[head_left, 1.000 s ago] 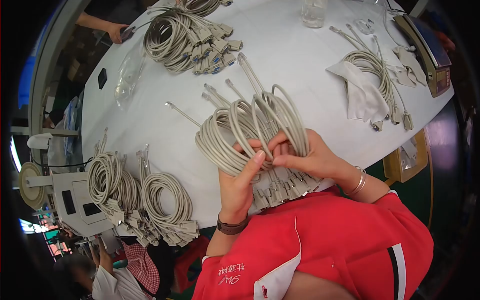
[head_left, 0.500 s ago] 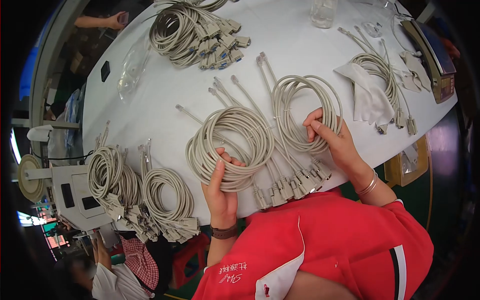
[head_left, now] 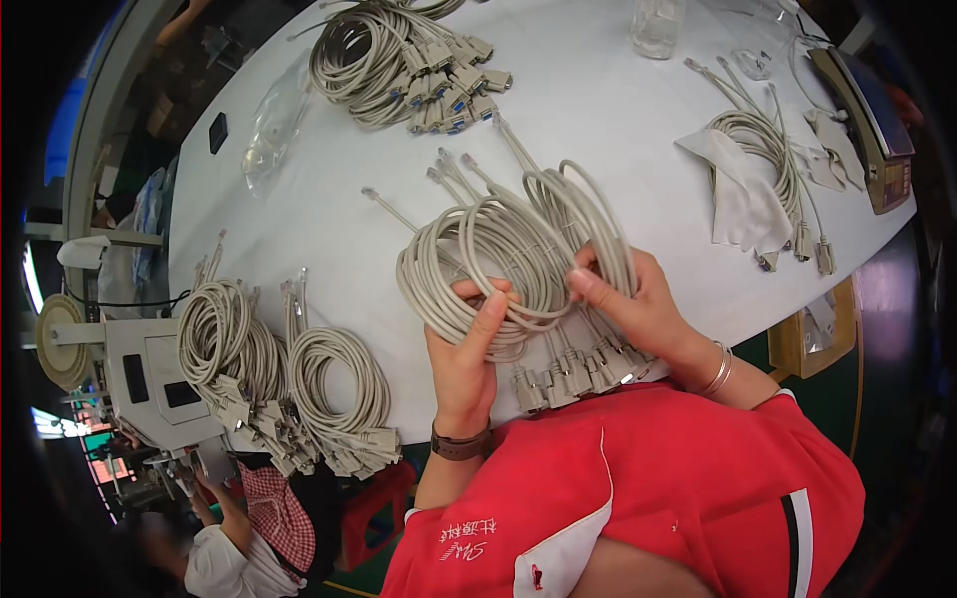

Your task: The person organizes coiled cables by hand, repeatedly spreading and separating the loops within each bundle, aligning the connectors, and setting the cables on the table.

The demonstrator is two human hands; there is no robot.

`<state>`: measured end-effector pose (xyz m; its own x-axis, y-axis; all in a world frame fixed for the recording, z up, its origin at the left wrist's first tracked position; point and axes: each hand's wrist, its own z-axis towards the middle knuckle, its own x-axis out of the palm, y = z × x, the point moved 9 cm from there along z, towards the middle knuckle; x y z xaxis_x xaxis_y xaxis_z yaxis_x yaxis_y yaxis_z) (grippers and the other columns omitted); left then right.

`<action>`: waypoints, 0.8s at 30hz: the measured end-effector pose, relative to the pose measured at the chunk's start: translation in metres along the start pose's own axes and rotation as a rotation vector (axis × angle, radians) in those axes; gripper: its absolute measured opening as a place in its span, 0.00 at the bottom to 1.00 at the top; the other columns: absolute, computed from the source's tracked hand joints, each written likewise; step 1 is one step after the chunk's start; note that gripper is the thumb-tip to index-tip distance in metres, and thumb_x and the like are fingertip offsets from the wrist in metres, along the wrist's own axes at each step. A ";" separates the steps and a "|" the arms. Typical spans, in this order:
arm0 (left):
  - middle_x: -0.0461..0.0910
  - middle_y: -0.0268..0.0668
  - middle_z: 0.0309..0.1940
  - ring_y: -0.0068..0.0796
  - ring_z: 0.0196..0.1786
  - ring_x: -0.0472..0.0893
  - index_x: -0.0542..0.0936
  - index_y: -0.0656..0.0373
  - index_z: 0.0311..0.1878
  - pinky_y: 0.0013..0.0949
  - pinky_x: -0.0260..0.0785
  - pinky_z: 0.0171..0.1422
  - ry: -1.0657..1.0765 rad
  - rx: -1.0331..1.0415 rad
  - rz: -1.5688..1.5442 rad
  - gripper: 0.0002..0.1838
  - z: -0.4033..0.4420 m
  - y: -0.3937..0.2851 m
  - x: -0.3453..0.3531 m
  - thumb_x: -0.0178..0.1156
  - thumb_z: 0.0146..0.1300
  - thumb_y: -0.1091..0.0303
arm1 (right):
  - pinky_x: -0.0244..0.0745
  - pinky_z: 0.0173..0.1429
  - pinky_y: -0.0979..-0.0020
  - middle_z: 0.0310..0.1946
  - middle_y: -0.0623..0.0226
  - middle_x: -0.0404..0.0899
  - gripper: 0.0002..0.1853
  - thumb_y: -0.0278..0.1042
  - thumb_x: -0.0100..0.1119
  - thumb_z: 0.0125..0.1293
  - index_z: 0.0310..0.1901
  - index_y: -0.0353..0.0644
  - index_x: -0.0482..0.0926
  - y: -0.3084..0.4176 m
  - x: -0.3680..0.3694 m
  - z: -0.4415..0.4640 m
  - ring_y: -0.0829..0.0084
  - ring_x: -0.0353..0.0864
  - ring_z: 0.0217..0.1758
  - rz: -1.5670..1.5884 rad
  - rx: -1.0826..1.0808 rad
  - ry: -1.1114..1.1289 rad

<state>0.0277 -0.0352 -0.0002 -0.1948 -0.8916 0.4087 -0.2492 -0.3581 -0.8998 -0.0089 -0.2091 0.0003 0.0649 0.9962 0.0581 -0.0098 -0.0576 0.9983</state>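
Observation:
My left hand [head_left: 466, 359] is closed round the lower side of a bundle of coiled grey cables [head_left: 439, 264], thumb in front. My right hand [head_left: 628, 299] grips another grey coil [head_left: 588, 204] at its lower right, thumb and fingers pressed on the strands. The two coils overlap in the middle. Clear plugs on their loose ends point away from me, and a row of grey connectors [head_left: 573, 377] hangs between my hands, close to the red shirt.
More coiled cables lie at the back [head_left: 359, 60], at the left [head_left: 224, 334], at the front left [head_left: 344, 389] and at the right [head_left: 753, 140] beside a white cloth [head_left: 733, 194]. A scale [head_left: 872, 130], bottle [head_left: 656, 28] and yellow bin [head_left: 817, 334] stand right. A person sits lower left.
The two coils, spread apart half a second ago, are together again and overlap. My right hand has come left and down with its coil; my left hand has shifted slightly right.

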 end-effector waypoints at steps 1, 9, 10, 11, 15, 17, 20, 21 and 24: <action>0.80 0.38 0.37 0.29 0.39 0.80 0.76 0.64 0.47 0.32 0.74 0.46 -0.003 -0.018 -0.007 0.10 0.000 0.001 -0.005 0.59 0.65 0.72 | 0.69 0.39 0.76 0.27 0.72 0.76 0.11 0.37 0.57 0.69 0.40 0.37 0.76 -0.003 -0.013 0.002 0.81 0.73 0.33 0.053 0.011 -0.062; 0.80 0.39 0.39 0.27 0.43 0.80 0.74 0.64 0.52 0.32 0.73 0.50 -0.152 -0.010 -0.066 0.13 -0.012 0.006 -0.038 0.59 0.64 0.75 | 0.71 0.43 0.75 0.29 0.69 0.75 0.09 0.31 0.49 0.70 0.46 0.36 0.71 -0.021 -0.040 -0.003 0.79 0.75 0.35 0.274 0.085 -0.106; 0.80 0.39 0.40 0.28 0.44 0.80 0.73 0.63 0.52 0.32 0.74 0.50 -0.174 -0.034 -0.104 0.14 -0.014 0.011 -0.044 0.59 0.64 0.75 | 0.72 0.43 0.74 0.30 0.69 0.75 0.08 0.30 0.49 0.69 0.46 0.36 0.71 -0.025 -0.042 -0.005 0.79 0.75 0.35 0.298 0.095 -0.119; 0.79 0.39 0.41 0.29 0.45 0.80 0.73 0.62 0.53 0.33 0.74 0.51 -0.195 -0.059 -0.142 0.15 -0.016 0.016 -0.051 0.60 0.64 0.76 | 0.72 0.43 0.74 0.30 0.68 0.75 0.08 0.29 0.48 0.68 0.45 0.36 0.71 -0.028 -0.043 -0.007 0.78 0.75 0.34 0.323 0.106 -0.133; 0.77 0.38 0.44 0.31 0.48 0.79 0.72 0.60 0.54 0.36 0.75 0.52 -0.243 -0.121 -0.284 0.16 -0.020 0.033 -0.069 0.60 0.63 0.77 | 0.72 0.43 0.73 0.31 0.67 0.75 0.08 0.26 0.50 0.65 0.44 0.37 0.70 -0.032 -0.040 -0.008 0.77 0.76 0.34 0.364 0.070 -0.098; 0.78 0.37 0.43 0.29 0.47 0.79 0.74 0.61 0.53 0.34 0.74 0.52 -0.259 -0.114 -0.234 0.16 -0.020 0.029 -0.066 0.61 0.62 0.77 | 0.72 0.43 0.73 0.31 0.67 0.75 0.08 0.27 0.54 0.64 0.43 0.38 0.71 -0.029 -0.032 -0.008 0.76 0.76 0.34 0.286 0.073 -0.028; 0.79 0.36 0.41 0.26 0.46 0.79 0.76 0.63 0.50 0.31 0.73 0.51 -0.148 -0.070 -0.043 0.13 -0.018 0.017 -0.041 0.62 0.62 0.76 | 0.71 0.42 0.73 0.31 0.68 0.75 0.07 0.29 0.59 0.63 0.40 0.39 0.74 0.000 0.004 -0.006 0.77 0.74 0.33 -0.095 -0.003 0.176; 0.80 0.36 0.41 0.25 0.45 0.79 0.78 0.63 0.49 0.30 0.72 0.51 -0.090 -0.051 0.040 0.12 -0.017 0.013 -0.029 0.62 0.62 0.76 | 0.71 0.42 0.73 0.30 0.68 0.75 0.06 0.30 0.61 0.63 0.39 0.40 0.75 0.008 0.020 -0.007 0.78 0.74 0.33 -0.266 -0.041 0.259; 0.81 0.35 0.39 0.22 0.41 0.78 0.80 0.67 0.45 0.26 0.70 0.49 -0.016 -0.048 0.072 0.10 -0.011 0.007 -0.003 0.63 0.62 0.75 | 0.70 0.41 0.75 0.30 0.68 0.75 0.08 0.35 0.64 0.63 0.36 0.40 0.78 0.019 0.039 -0.009 0.78 0.73 0.32 -0.440 -0.468 0.137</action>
<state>0.0156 -0.0320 -0.0061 -0.1987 -0.9191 0.3402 -0.2807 -0.2792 -0.9183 -0.0150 -0.1707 0.0220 0.0344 0.9214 -0.3872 -0.4463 0.3608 0.8189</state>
